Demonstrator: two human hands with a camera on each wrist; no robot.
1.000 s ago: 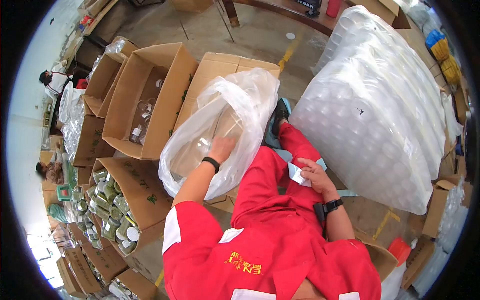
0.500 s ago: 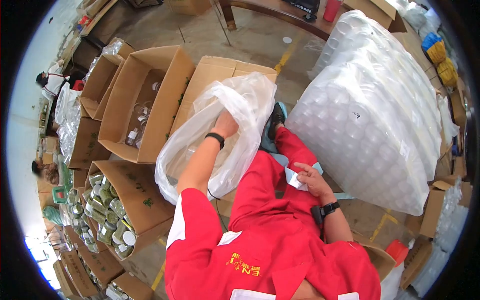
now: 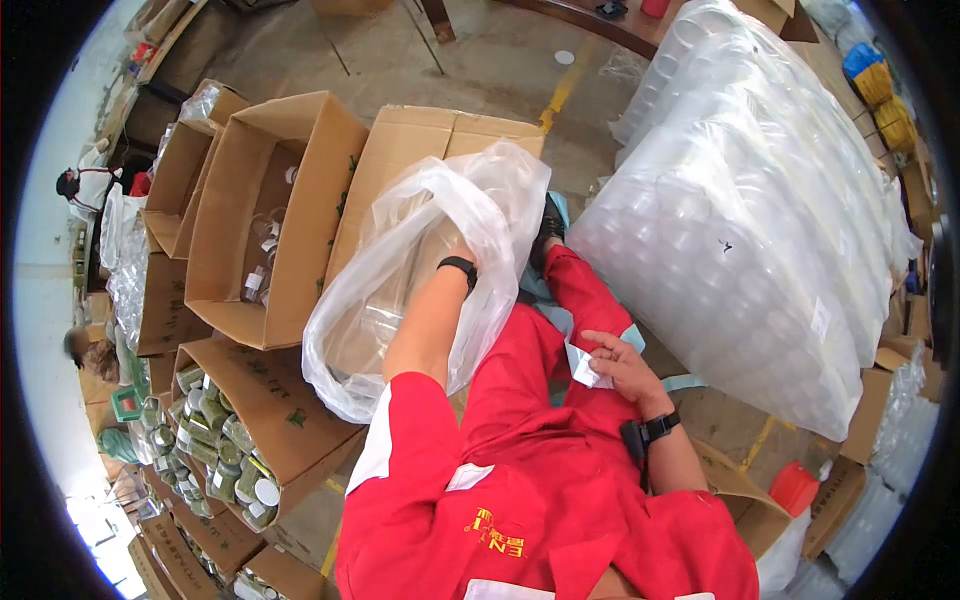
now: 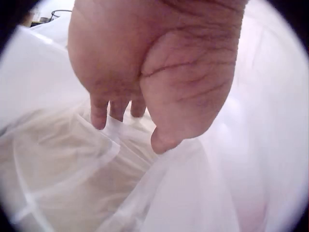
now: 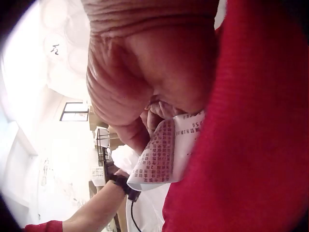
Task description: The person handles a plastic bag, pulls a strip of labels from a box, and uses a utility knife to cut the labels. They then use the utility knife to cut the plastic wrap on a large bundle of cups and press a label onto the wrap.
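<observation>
A large clear plastic bag (image 3: pixel 335 375) gapes over an open cardboard box. My left hand (image 4: pixel 154 72) reaches down inside it, mostly covered by the plastic in the head view. In the left wrist view its fingers (image 4: pixel 99 113) point down, spread apart from the thumb, with loose plastic film below and nothing visibly gripped. Over the right thigh, my right hand (image 3: pixel 622 370) pinches a folded strip of white printed labels (image 5: pixel 161 154). Small dark print covers the strip in the right wrist view.
Left of the bag stand an open carton (image 3: pixel 235 240) with a few clear jars and another carton (image 3: pixel 280 400) beside several filled jars (image 3: pixel 225 440). A big plastic-wrapped stack of clear jars (image 3: pixel 730 230) rises on the right. A table (image 3: pixel 580 20) stands behind.
My left hand has moved deeper toward the far right side of the bag, under its plastic. The right hand keeps its hold on the labels. The head view has shifted slightly.
</observation>
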